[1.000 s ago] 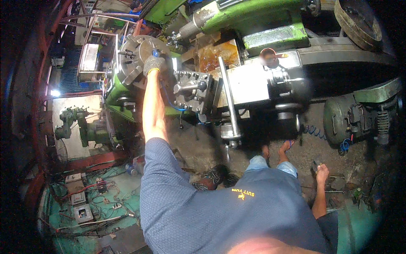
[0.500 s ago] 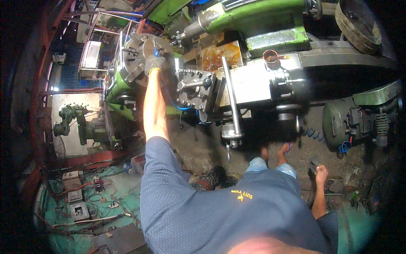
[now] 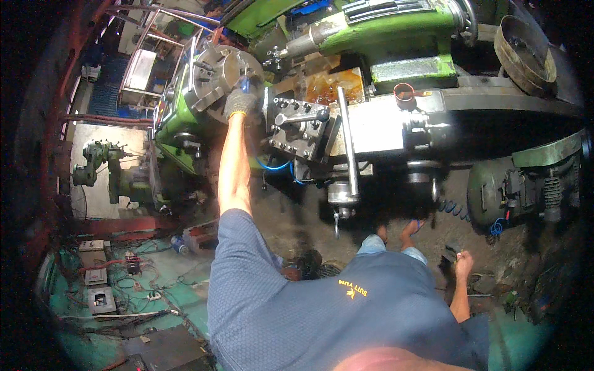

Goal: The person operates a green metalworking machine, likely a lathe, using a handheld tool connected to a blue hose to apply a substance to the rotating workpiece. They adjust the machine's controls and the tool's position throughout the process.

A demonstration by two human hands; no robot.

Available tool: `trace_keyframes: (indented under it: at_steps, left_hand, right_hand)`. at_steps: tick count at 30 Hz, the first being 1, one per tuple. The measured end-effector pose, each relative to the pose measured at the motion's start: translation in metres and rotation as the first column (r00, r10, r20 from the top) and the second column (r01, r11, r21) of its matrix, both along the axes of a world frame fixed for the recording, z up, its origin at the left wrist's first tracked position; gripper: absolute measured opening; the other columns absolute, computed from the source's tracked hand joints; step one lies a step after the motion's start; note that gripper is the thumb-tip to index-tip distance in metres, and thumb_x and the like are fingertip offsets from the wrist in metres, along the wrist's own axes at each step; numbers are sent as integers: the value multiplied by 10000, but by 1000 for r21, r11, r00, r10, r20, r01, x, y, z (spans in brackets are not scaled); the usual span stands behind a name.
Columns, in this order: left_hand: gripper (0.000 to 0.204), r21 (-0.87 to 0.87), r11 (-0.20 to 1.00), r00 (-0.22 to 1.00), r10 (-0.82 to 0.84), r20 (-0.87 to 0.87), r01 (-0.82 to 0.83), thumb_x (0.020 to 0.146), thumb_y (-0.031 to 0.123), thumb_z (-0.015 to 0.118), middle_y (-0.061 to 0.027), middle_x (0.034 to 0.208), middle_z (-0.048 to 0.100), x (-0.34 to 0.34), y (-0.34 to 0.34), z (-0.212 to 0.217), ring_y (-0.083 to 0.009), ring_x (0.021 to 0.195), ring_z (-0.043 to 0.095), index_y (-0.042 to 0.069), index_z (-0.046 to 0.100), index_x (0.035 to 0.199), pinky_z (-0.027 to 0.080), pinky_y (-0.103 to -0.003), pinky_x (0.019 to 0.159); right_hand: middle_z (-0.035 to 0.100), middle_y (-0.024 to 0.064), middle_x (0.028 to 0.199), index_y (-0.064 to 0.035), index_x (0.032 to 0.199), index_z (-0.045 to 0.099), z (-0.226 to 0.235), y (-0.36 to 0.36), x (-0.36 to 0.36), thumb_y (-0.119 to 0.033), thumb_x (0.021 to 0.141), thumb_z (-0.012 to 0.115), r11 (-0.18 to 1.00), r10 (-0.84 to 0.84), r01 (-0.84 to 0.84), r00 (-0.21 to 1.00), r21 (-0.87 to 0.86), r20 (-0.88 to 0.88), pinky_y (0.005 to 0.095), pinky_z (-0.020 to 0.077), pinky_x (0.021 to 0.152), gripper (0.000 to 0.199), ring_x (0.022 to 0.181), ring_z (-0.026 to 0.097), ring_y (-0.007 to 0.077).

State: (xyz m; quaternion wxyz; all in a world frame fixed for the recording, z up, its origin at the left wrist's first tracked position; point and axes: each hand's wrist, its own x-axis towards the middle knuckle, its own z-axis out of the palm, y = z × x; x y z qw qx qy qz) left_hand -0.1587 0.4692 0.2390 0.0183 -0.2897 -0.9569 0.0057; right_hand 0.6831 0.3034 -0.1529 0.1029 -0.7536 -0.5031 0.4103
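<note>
My left hand point(image 3: 240, 104), in a grey knitted glove, is stretched out to the lathe chuck point(image 3: 209, 82). Its fingers are wrapped round a blue air blow gun point(image 3: 245, 85), pointed at the chuck face. A blue hose point(image 3: 272, 167) hangs below, beside the tool post point(image 3: 300, 128) with its handle on top. Bare and low at my right side, my right hand point(image 3: 463, 266) has its fingers closed. A small dark shape shows by the fingertips, but what they hold is too small to make out.
Right of the tool post stands a long steel lever point(image 3: 348, 142). A red-rimmed cup point(image 3: 404, 96) sits on the carriage. The green tailstock point(image 3: 383, 34) lies behind. A round metal pan point(image 3: 525, 54) and a green motor point(image 3: 489, 188) are at right. Cables point(image 3: 145, 284) litter the left floor.
The whole view has shifted slightly, with the lathe lower and further right. My left hand stays at the chuck with the blow gun. My right hand has dropped a little, its fingers still closed.
</note>
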Motion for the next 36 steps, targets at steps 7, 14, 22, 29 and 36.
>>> trace_keyframes:
  at_steps: [7, 14, 22, 29, 36]
  left_hand:
    - [394, -22, 998, 998, -62, 32, 62, 763, 325, 628, -255, 1107, 683, -1, -48, -52, -410, 1079, 652, 33, 722, 1011, 515, -479, 923]
    - [438, -26, 999, 996, -33, 80, 35, 806, 310, 622, -261, 1194, 657, 0, -69, -46, -399, 1137, 635, 2, 714, 1103, 504, -464, 966]
    - [461, -28, 999, 995, -25, 101, 28, 827, 350, 611, -279, 1170, 657, 15, -82, -20, -415, 1126, 634, -12, 713, 1093, 506, -466, 962]
    - [443, 10, 1000, 993, -22, 114, 21, 825, 334, 594, -281, 1140, 665, 16, -120, -24, -418, 1112, 635, -15, 716, 1068, 504, -464, 953]
    - [411, -5, 995, 971, -92, 219, 95, 740, 276, 629, -257, 1127, 680, 12, -122, -36, -406, 1094, 648, 26, 726, 1052, 510, -460, 943]
  right_hand:
    - [551, 53, 670, 11, 795, 593, -11, -21, -1, -62, 878, 669, 994, 44, -46, 999, 99, 23, 369, 439, 567, 135, 624, 515, 152]
    - [444, 103, 646, 14, 755, 516, -9, -54, -15, -81, 853, 672, 997, -18, 18, 1000, 70, -1, 401, 393, 609, 207, 656, 419, 187]
    - [482, 119, 626, 11, 751, 527, 27, -87, -60, -105, 856, 679, 996, -82, 82, 997, 25, -9, 405, 444, 609, 218, 612, 499, 204]
    - [555, 183, 681, 31, 813, 553, 7, -127, -64, -122, 868, 677, 995, -35, 27, 996, 97, 86, 424, 444, 649, 205, 638, 507, 282]
    - [521, 145, 692, 27, 818, 538, -3, -159, -63, -112, 877, 675, 988, -155, 155, 987, 0, 53, 422, 418, 635, 204, 646, 439, 273]
